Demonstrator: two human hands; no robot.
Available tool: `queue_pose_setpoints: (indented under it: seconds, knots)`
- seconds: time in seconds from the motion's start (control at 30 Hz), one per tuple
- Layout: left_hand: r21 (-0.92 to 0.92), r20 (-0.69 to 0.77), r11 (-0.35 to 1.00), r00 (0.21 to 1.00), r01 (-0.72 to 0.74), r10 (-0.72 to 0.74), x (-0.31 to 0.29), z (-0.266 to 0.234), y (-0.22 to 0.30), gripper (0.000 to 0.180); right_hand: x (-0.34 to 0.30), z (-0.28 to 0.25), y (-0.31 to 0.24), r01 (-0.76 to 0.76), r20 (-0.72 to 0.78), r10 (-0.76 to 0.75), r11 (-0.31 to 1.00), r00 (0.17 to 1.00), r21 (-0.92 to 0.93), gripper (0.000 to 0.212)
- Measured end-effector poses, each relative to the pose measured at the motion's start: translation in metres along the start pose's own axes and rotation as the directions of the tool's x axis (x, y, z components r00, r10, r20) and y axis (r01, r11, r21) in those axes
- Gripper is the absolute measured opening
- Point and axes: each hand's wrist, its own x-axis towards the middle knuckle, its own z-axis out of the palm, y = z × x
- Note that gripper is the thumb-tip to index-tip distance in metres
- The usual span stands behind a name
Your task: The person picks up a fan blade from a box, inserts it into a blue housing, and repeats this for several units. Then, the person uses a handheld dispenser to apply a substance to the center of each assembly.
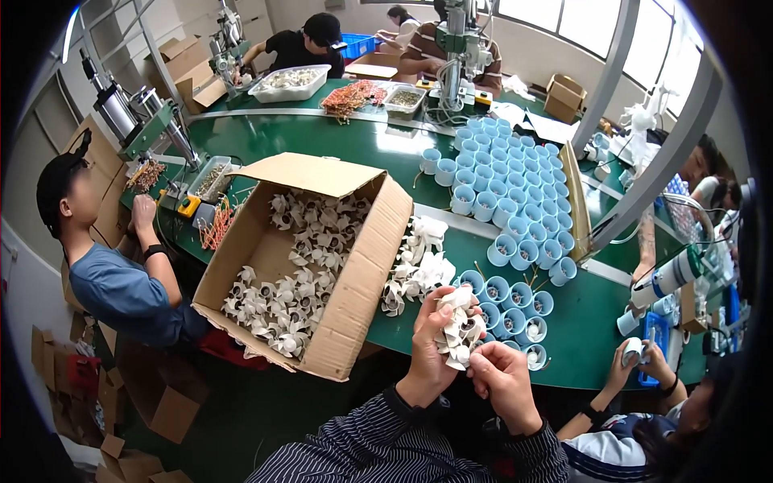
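Note:
My left hand [429, 358] is closed around a handful of small white plastic impellers [459, 322], held up over the table's near edge. My right hand [507, 382] pinches at the lowest impeller of that bunch; its fingertips partly cover the spot. Just beyond the bunch stand light blue plastic cups [511, 322] in rows, and a few of the nearest have a white piece inside. A loose pile of impellers [424, 262] lies on the table to the left of these cups. Farther left, an open cardboard box [354, 294] tilts toward me with many more impellers in it.
Many more blue cups [515, 173] cover the green table [322, 138] toward the back, beside a cardboard strip. A person in a blue shirt [121, 278] sits at a press on the left. Another person's hands [640, 362] hold a cup at right. Metal posts [644, 177] rise there.

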Motion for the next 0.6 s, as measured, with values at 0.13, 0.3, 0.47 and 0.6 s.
queue_pose_setpoints:
  seconds: [0.13,0.3,0.47,0.6]
  knots:
    - [-0.101,0.010,0.992,0.997,0.078,-0.078,0.011,-0.005,-0.002,0.043,-0.004,-0.008,0.001,-0.106,0.189,0.024,0.895,0.982,0.434,0.016]
    - [-0.172,0.041,0.982,0.996,0.081,-0.076,0.009,-0.012,0.027,0.040,0.003,-0.033,0.009,-0.124,0.239,-0.125,0.581,0.963,0.804,0.014]
    - [-0.167,0.087,0.976,0.988,0.137,-0.124,0.008,-0.020,0.028,0.039,-0.011,-0.058,0.008,0.031,0.133,-0.215,0.623,0.967,0.781,0.015]
    - [-0.172,0.072,0.973,0.987,0.152,-0.141,0.003,-0.021,0.027,0.039,-0.021,-0.083,-0.003,0.184,-0.277,-0.219,0.972,0.936,-0.144,0.015]
